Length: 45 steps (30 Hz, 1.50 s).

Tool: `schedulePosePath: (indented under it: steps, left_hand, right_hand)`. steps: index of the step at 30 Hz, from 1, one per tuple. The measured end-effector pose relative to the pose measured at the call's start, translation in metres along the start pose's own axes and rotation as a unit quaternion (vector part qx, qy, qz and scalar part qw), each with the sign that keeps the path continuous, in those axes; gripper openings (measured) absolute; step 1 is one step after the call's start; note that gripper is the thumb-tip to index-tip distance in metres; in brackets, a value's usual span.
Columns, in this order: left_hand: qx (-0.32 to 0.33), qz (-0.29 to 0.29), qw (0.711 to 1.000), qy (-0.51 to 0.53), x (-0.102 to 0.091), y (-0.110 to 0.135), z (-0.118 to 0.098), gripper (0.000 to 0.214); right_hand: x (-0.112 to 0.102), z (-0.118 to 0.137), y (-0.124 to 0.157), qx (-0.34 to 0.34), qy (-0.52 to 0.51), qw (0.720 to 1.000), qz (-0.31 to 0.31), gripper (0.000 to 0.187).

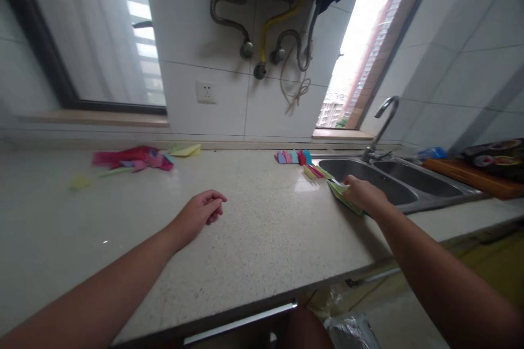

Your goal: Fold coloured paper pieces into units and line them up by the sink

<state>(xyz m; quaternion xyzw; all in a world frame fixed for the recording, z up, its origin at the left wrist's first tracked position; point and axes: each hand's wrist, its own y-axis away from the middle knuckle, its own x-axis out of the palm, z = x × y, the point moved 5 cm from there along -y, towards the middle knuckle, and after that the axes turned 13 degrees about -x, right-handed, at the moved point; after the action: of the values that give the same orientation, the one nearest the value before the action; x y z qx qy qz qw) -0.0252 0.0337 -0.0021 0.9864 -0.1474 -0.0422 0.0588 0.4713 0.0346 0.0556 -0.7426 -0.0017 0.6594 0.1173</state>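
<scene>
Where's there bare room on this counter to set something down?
Widest patch: counter between the left hand and right hand. Another: left of the left forearm, nearer than the pink pile. Crowded: left of the sink, with colored pieces and a green piece at the right hand.

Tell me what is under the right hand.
A light-green piece shows under the right hand, near the sink. The hand covers part of it; its full outline and anything directly beneath the hand cannot be seen.
</scene>
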Motion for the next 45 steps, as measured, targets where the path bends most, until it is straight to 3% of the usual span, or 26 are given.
schedulePosePath:
  steps: [3,5,8,11,15,18,21,24,28,33,36,40,45]
  left_hand:
    - [-0.001,0.003,1.0,0.004,-0.001,-0.003,-0.001,0.022]
    - [-0.002,0.005,1.0,0.004,-0.001,-0.005,0.0,0.021]
    - [0.001,0.005,1.0,0.002,-0.002,-0.006,0.0,0.019]
    - [0.002,0.005,1.0,-0.006,-0.002,-0.005,0.001,0.017]
    - [0.004,-0.005,0.999,-0.034,-0.003,-0.004,-0.001,0.017]
    - [0.024,-0.026,0.996,-0.077,-0.008,-0.004,-0.006,0.017]
    - [0.076,-0.069,0.971,-0.217,-0.018,-0.004,-0.013,0.017]
    - [0.121,-0.144,0.905,-0.381,-0.037,-0.01,-0.017,0.016]
    - [0.03,-0.259,0.83,-0.492,-0.087,-0.033,-0.013,0.029]
    - [-0.049,-0.347,0.785,-0.511,-0.155,-0.069,-0.016,0.049]
    - [-0.093,-0.376,0.763,-0.517,-0.182,-0.087,-0.014,0.055]
    - [-0.111,-0.392,0.749,-0.522,-0.193,-0.102,-0.012,0.053]
    - [-0.093,-0.407,0.749,-0.515,-0.188,-0.108,-0.012,0.037]
  right_hand:
    - [-0.014,0.02,-0.01,-0.048,0.039,0.995,-0.076,0.025]
    - [-0.025,0.051,-0.016,-0.097,0.031,0.986,-0.129,0.023]
    - [-0.04,0.121,-0.022,-0.174,-0.051,0.972,-0.15,0.021]
    - [-0.047,0.208,-0.023,-0.277,-0.141,0.94,-0.144,0.019]
    - [-0.029,0.306,-0.016,-0.372,-0.225,0.895,-0.103,0.021]
    - [-0.006,0.345,-0.009,-0.426,-0.208,0.874,-0.105,0.027]
    - [0.011,0.353,-0.007,-0.464,-0.207,0.857,-0.086,0.032]
    - [0.016,0.348,-0.011,-0.478,-0.226,0.846,-0.07,0.031]
    - [0.014,0.344,-0.015,-0.483,-0.238,0.84,-0.068,0.031]
    - [0.015,0.344,-0.016,-0.483,-0.25,0.836,-0.066,0.031]
    - [0.016,0.343,-0.016,-0.486,-0.252,0.834,-0.062,0.032]
    - [0.015,0.341,-0.017,-0.486,-0.253,0.834,-0.065,0.032]
    - [0.015,0.341,-0.016,-0.487,-0.256,0.833,-0.058,0.032]
